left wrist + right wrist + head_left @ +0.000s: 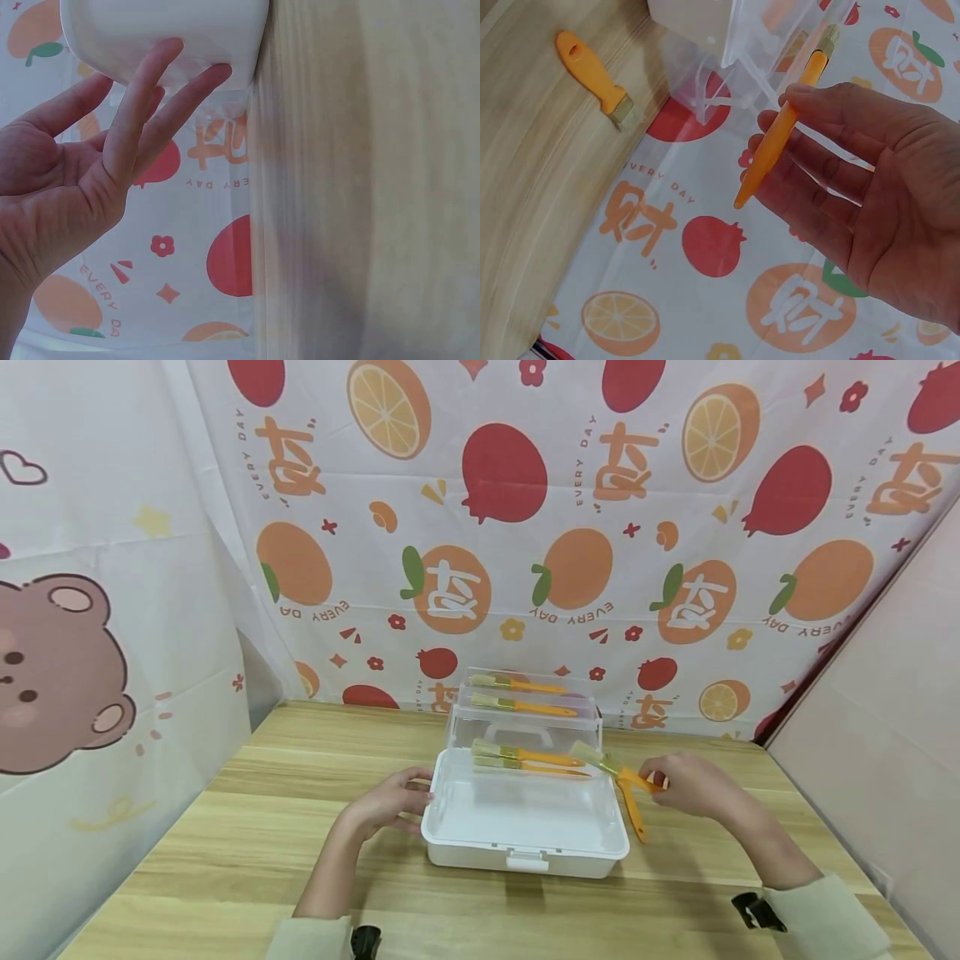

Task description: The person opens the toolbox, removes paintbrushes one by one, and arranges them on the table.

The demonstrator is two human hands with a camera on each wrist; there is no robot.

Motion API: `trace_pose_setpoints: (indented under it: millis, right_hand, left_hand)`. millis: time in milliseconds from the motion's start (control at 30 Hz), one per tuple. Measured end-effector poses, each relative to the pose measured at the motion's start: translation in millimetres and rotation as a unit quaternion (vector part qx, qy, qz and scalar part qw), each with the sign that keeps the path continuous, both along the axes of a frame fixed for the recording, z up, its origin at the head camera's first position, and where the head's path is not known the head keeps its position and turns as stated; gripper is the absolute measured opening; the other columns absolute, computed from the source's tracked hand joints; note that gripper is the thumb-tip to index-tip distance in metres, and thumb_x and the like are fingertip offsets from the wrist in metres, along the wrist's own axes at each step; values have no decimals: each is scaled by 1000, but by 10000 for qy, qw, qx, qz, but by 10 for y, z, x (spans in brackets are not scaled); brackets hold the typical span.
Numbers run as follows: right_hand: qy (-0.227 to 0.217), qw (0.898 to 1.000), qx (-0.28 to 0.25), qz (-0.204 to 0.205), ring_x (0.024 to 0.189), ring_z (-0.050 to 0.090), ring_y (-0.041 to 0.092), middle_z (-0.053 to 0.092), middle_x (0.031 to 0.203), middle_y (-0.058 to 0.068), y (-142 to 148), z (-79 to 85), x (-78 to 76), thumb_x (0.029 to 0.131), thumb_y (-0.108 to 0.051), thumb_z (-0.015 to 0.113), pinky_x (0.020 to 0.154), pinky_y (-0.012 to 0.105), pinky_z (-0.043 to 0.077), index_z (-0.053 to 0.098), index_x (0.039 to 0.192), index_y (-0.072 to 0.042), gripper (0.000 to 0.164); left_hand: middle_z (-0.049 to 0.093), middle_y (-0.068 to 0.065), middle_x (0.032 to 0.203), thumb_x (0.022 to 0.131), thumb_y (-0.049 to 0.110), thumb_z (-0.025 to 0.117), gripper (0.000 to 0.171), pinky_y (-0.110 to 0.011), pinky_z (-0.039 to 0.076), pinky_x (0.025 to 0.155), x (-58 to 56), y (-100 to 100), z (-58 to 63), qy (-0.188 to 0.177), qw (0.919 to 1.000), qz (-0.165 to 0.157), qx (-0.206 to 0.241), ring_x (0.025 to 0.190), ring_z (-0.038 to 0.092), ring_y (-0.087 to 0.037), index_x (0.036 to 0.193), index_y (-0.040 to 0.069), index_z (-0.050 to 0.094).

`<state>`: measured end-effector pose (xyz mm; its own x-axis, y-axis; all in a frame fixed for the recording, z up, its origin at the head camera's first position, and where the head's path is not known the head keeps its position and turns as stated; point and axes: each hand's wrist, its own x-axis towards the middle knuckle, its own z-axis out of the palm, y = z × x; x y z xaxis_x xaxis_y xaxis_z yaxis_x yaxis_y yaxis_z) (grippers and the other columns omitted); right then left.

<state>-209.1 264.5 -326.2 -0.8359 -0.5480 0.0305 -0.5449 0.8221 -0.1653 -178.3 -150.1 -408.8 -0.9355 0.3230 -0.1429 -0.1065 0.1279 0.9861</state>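
Note:
A white plastic box (480,857) stands on the table with its clear lid raised and tiered clear trays (588,711) at its back. My left hand (392,802) rests its fingertips on the box's left wall, fingers extended in the left wrist view. With thumb and fingers, my right hand (686,783) pinches the orange handle of a paintbrush (776,142). Its pale bristles are over the tray's right end. A second orange-handled paintbrush (632,814) lies on the table beside the box's right wall. Several more paintbrushes (525,705) lie across the trays.
The wooden table (247,835) reaches back to a fruit-printed cloth (510,643). A bear-printed cloth (67,668) hangs at the left, and a pale panel (885,693) borders the right. The box's front latch (528,862) faces me.

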Motion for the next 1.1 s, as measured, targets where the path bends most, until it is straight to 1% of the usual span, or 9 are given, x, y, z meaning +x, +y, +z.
trace_pose_setpoints:
  millis: [100, 300, 533, 633, 767, 967, 1100]
  right_hand:
    - [-2, 9999, 51, -106, 67, 53, 15, 58, 75, -2, 42, -15, -11, 72, -1, 71, 57, 31, 47, 68, 91, -8, 20]
    - [-168, 9990, 74, -412, 67, 52, 17, 57, 75, 0, 162, -67, -26, 73, -3, 72, 57, 34, 47, 67, 92, -6, 20]
    - [-327, 9973, -82, -652, 62, 51, 14, 56, 72, -1, 296, -165, -57, 73, -1, 70, 54, 31, 47, 66, 91, -4, 19]
    - [-361, 9970, -151, -668, 62, 52, 14, 56, 71, 0, 351, -192, -76, 72, -1, 70, 54, 32, 47, 65, 89, -3, 18]
    - [-468, 9955, -226, -787, 61, 52, 15, 56, 72, 1, 401, -228, -101, 71, -2, 70, 54, 33, 47, 64, 88, -1, 18]
    - [-824, 9892, -577, -1070, 54, 52, 15, 53, 71, 4, 455, -298, -111, 73, 0, 68, 45, 29, 46, 61, 89, 2, 17]
    - [-1110, 9816, -872, -1284, 52, 52, 17, 51, 72, 6, 478, -355, -117, 74, 1, 66, 42, 29, 47, 59, 91, 3, 18]
  left_hand:
    - [47, -29, 119, 93, 3, 49, 45, -44, 54, 68, -5, 4, 0, -5, 10000, 5, -4, 94, 57, -34, 132, -11, 30]
    - [46, -31, 120, 93, 3, 48, 45, -44, 54, 68, 31, 26, 1, 0, 10000, 18, -6, 95, 56, -35, 132, -11, 30]
    - [44, -32, 122, 94, 2, 46, 45, -44, 54, 68, 78, 50, -15, 7, 10000, 30, 16, 98, 54, -39, 132, -12, 29]
    - [44, -33, 122, 94, 2, 46, 44, -44, 54, 68, 93, 59, -22, 21, 10000, 37, 3, 99, 54, -40, 132, -12, 29]
    - [44, -33, 122, 94, 2, 46, 45, -44, 54, 68, 99, 60, -26, 23, 10000, 50, -4, 99, 53, -41, 132, -12, 29]
    - [44, -32, 122, 94, 3, 47, 45, -44, 54, 68, 101, 64, -24, -9, 9999, 95, -32, 98, 55, -38, 133, -11, 29]
    - [44, -32, 122, 93, 3, 48, 45, -44, 54, 67, 101, 65, -19, -2, 9999, 108, -27, 96, 56, -36, 132, -11, 30]
